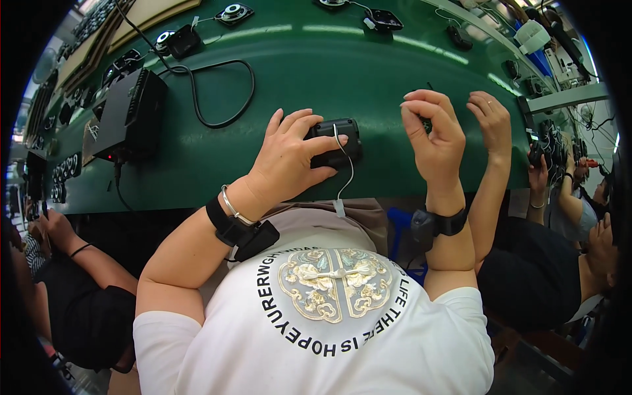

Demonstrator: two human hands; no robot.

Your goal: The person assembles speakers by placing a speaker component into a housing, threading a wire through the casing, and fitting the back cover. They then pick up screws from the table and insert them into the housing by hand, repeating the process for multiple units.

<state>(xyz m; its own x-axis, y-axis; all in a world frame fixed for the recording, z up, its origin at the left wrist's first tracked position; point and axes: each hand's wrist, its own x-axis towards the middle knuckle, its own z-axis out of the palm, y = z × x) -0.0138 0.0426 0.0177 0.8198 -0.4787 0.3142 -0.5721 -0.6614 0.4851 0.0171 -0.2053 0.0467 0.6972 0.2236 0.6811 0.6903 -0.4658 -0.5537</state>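
My left hand [289,157] rests over a black plastic box [345,135], probably a speaker housing, on the green table near its front edge. Its thumb and fingers lie on and around the box. A thin white cable [350,168] runs across the box and hangs over the table edge, ending in a white connector [339,208]. To the right, my right hand [436,128] is raised above the table with its fingers curled toward the thumb. Something small and dark shows by those fingers; whether they hold it is unclear.
A co-worker's hand [490,118] is just right of mine. At left stands a black power unit [128,115] with a looped black cable [249,99]. Round speakers [234,13] and black housings [383,20] lie along the far side. A metal frame [569,99] borders the right.
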